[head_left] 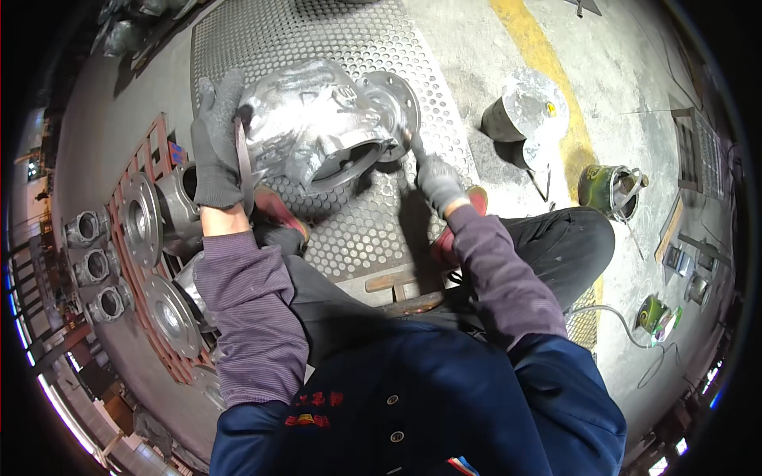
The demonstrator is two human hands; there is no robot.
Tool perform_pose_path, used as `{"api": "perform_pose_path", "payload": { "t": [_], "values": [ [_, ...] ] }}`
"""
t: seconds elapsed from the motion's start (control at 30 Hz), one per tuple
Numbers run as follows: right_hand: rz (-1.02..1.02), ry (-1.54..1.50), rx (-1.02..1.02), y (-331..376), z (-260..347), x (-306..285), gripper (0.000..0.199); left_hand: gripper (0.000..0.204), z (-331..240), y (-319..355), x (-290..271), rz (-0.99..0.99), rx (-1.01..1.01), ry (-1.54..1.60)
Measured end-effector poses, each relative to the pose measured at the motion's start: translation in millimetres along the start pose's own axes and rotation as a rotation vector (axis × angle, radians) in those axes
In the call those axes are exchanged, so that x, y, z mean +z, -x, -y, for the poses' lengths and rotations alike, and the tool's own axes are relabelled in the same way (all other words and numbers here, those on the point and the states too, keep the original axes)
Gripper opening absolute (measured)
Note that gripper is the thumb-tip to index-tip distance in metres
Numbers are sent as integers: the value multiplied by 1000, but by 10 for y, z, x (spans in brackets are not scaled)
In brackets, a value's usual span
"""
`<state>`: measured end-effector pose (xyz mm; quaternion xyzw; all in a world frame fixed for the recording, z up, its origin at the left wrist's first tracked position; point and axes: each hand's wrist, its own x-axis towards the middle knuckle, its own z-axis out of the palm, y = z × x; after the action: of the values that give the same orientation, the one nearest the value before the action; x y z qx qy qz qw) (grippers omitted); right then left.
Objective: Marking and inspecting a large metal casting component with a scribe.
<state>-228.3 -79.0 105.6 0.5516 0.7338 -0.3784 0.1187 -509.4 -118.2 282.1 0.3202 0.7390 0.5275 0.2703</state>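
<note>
A large silver-grey cast metal valve body [305, 119] lies on its side in front of me, with a round opening facing toward me. My left hand [218, 143], in a grey glove, rests against the flange [244, 155] at its left end, fingers stretched upward. At the opposite end is a flange with bolt holes [401, 107]. Just below that flange, my gloved right hand [439, 182] is closed, and a thin dark piece sticks up from it toward the rim. What that piece is, I cannot make out. The two hands are well apart.
A perforated metal plate [349, 250] lies under the casting. To the right stand a grey bucket [504, 119] and a green can [603, 190], with a cable [627, 329] on the floor. At left, several flanged castings [143, 218] sit on a red rack [151, 151].
</note>
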Motion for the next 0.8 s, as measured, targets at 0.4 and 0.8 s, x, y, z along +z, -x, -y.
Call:
{"api": "perform_pose_path", "payload": {
  "t": [0.4,0.8],
  "values": [
    [352,-1338,-24,948,192,-412,53,22,83,65,-132,113,140,-410],
    [492,-1633,222,962,333,-376,51,56,241,73,-195,149,543,-660]
  ]
}}
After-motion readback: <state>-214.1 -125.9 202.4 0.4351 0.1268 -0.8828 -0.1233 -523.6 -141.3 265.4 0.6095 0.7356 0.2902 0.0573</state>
